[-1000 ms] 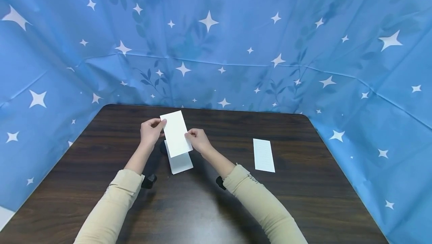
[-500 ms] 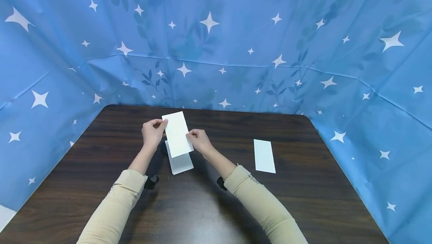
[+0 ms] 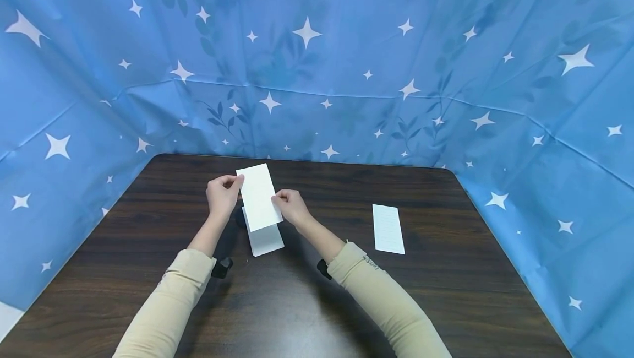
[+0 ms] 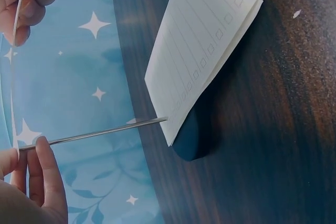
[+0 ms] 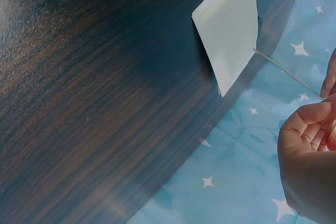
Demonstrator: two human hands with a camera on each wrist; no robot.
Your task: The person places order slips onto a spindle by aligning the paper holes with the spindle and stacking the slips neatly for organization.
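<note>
Both hands hold up a white sheet of paper (image 3: 258,198) above the table. My left hand (image 3: 223,195) pinches its far left side; my right hand (image 3: 292,206) pinches the right edge lower down. Below lie a few more white papers (image 4: 202,40), printed with lines and small boxes. A thin metal spike (image 4: 105,131) rises from near their edge up to the left fingers, where the held sheet appears edge-on. Under these papers shows a dark rounded base (image 4: 191,140). Whether the spike passes through the held sheet I cannot tell.
Another white printed sheet (image 3: 388,229) lies flat on the dark wooden table (image 3: 317,303), right of the hands. A blue star-patterned cloth (image 3: 346,44) hangs behind the table. Dark wrist cameras sit at both cuffs.
The held sheet shifts slightly right and then back left with both hands, and the left forearm sits a little further right. Both grips stay on the sheet.
</note>
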